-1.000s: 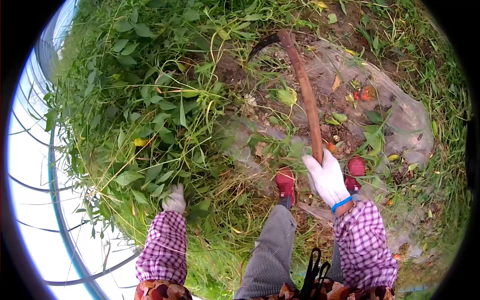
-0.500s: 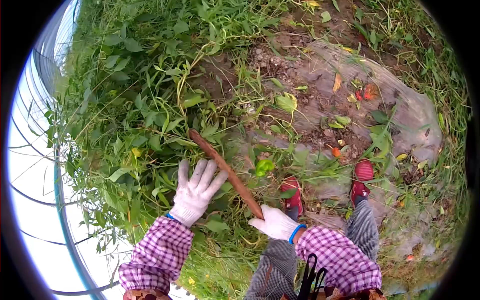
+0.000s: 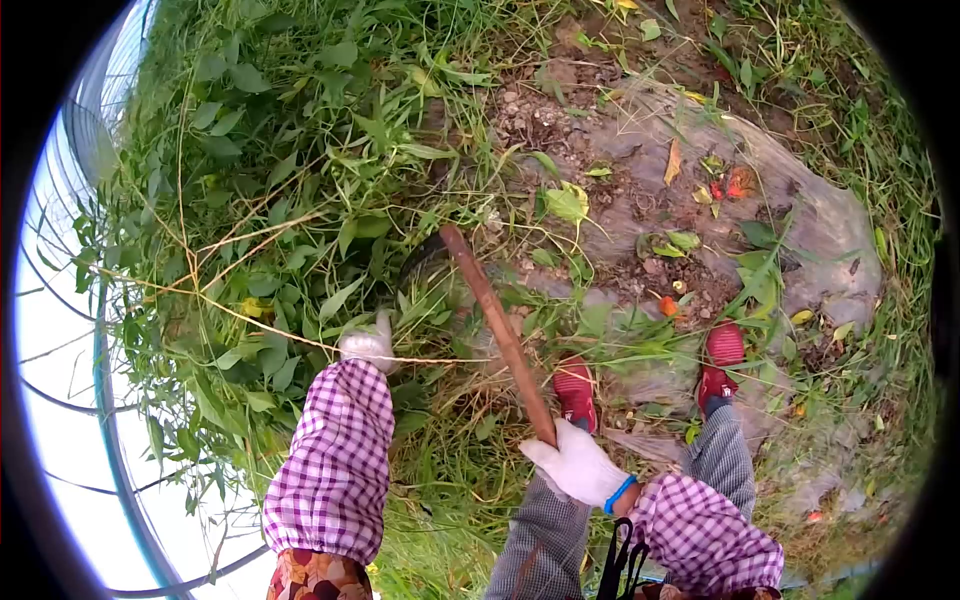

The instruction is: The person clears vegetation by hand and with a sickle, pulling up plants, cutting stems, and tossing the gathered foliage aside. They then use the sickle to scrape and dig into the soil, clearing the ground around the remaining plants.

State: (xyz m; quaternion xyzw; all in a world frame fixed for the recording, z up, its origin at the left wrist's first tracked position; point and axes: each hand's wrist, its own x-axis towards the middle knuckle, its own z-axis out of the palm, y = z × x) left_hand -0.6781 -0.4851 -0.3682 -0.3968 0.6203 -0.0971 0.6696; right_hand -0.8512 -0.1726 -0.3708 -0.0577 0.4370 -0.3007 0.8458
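Observation:
My right hand [image 3: 578,466], in a white glove with a blue band at the wrist, is closed round the lower end of a brown wooden handle [image 3: 500,335]. A dark curved blade [image 3: 421,255] shows at the handle's far end, partly among the leaves. My left hand [image 3: 370,345], also gloved in white, reaches into the green plants [image 3: 300,270]; leaves hide most of its fingers, and what they hold cannot be made out. Pale dry stems [image 3: 270,325] cross just above and beside it.
Plastic sheeting [image 3: 820,235] with soil, fallen leaves and a red fruit [image 3: 740,182] lies at the right. Two red shoes [image 3: 574,392] stand near the handle. A curved frame [image 3: 110,430] runs down the left edge.
My left hand has gone from spread over the plants to down among the leaves. The handle has swung rightward and more upright, its blade now visible. Dry stems have appeared at the left.

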